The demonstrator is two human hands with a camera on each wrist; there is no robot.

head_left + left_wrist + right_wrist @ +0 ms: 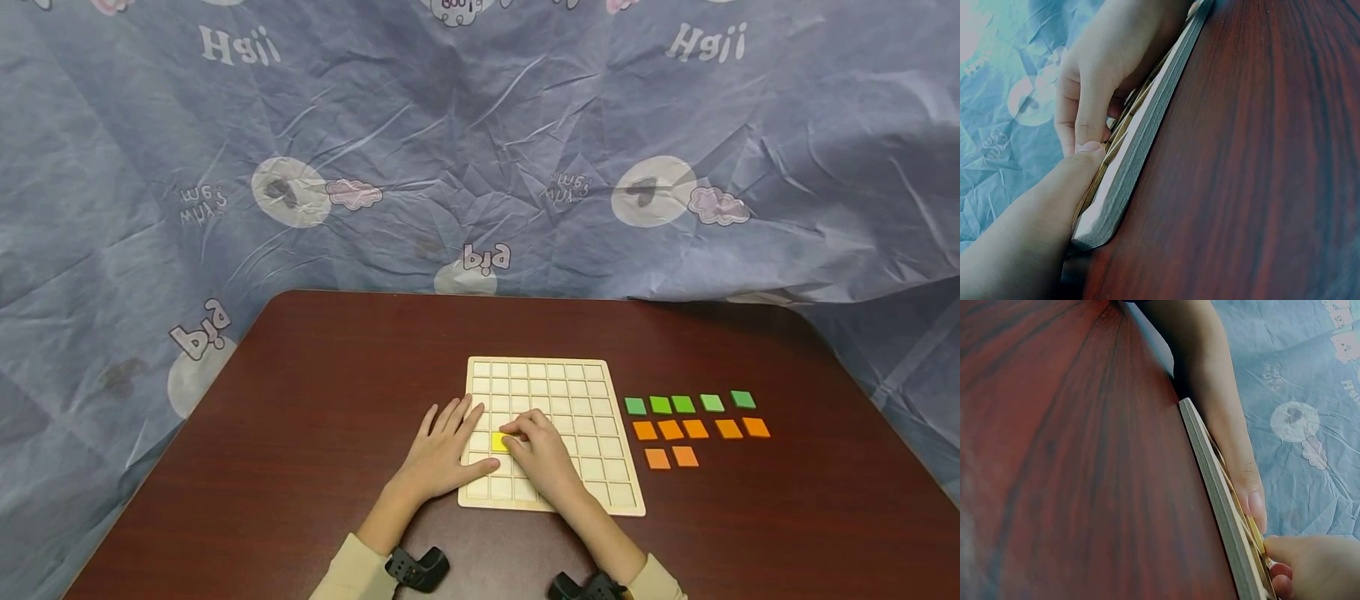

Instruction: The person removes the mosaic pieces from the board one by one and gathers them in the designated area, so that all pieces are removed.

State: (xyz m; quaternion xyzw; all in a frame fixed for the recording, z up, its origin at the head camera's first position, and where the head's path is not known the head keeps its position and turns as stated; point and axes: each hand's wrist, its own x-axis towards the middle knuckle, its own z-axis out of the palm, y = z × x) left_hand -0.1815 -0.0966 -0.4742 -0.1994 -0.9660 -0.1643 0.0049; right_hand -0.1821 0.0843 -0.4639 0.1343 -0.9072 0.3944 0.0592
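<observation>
A pale wooden grid board (558,398) lies on the table, divided into small square cells. My left hand (438,460) rests over its left edge with fingers spread and the thumb stretched onto the cells. Between the two hands, a yellow square tile (498,442) sits at a cell in the board's left part. My right hand (547,460) reaches over the front edge and pinches this tile at its right side between thumb and curled fingers. In the right wrist view, the yellow tile (1259,534) shows at the fingertips, partly hidden by the hands.
Right of the board lie a row of several green tiles (682,405), a row of several orange tiles (695,429), and two more orange tiles (657,459) nearer me. The dark red-brown table (315,392) ends at a blue printed cloth (465,150) hanging behind it.
</observation>
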